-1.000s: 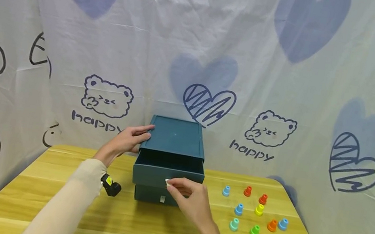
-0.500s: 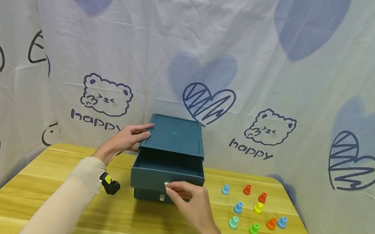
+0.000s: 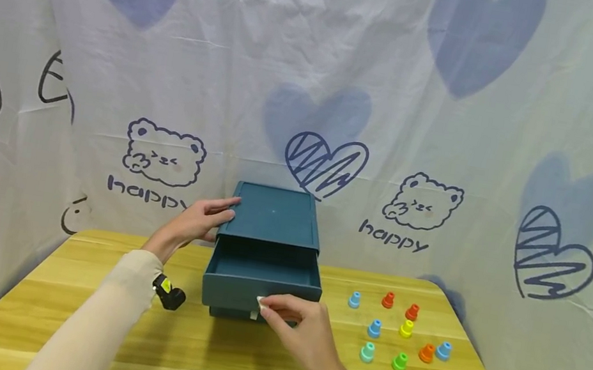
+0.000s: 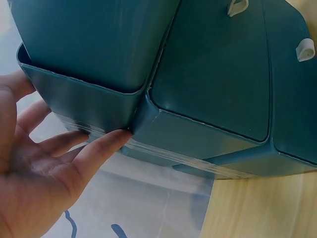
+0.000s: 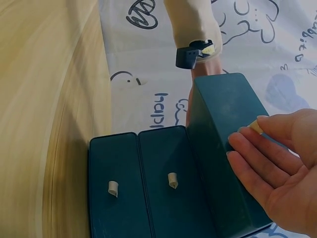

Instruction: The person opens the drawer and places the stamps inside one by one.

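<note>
The top drawer (image 3: 262,283) of the teal drawer box (image 3: 274,217) stands pulled partway out toward the person, its long axis running front to back along the slide; it looks like light, stiff, smooth plastic, best taken by the small white tab (image 3: 259,301) on its front. The right hand (image 3: 297,327) pinches that tab, while the left hand (image 3: 197,224) rests flat-fingered against the box's upper left edge behind the grip. Right of the grip, small coloured pegs (image 3: 395,333) stand on the wooden surface (image 3: 77,318).
</note>
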Demonstrator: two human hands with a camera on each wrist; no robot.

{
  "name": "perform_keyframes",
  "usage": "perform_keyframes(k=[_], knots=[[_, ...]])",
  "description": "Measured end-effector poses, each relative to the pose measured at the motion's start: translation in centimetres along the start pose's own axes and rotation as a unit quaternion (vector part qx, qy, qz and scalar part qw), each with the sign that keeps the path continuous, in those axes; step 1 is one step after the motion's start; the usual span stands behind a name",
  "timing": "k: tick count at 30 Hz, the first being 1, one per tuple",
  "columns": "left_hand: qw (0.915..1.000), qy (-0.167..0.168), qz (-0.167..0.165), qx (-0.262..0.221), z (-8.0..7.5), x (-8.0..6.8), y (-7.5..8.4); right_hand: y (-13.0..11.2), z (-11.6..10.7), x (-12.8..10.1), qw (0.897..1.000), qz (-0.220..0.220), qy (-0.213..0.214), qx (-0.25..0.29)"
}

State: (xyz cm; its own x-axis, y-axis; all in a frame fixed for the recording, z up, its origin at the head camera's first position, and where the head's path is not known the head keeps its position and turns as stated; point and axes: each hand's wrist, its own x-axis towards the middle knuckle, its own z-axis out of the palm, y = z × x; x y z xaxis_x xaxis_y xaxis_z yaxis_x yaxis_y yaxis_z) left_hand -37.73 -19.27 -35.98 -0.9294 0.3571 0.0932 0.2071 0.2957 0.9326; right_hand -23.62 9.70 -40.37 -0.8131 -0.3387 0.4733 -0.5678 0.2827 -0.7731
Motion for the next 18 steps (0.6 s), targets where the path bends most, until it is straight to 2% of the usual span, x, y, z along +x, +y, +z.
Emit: perform_keyframes(k=[18], knots=[[0.9998, 0.006, -0.002, 0.02, 0.1, -0.2, 0.0, -0.8, 0.0, -1.4, 1.0, 0.002, -0.012, 0.004]])
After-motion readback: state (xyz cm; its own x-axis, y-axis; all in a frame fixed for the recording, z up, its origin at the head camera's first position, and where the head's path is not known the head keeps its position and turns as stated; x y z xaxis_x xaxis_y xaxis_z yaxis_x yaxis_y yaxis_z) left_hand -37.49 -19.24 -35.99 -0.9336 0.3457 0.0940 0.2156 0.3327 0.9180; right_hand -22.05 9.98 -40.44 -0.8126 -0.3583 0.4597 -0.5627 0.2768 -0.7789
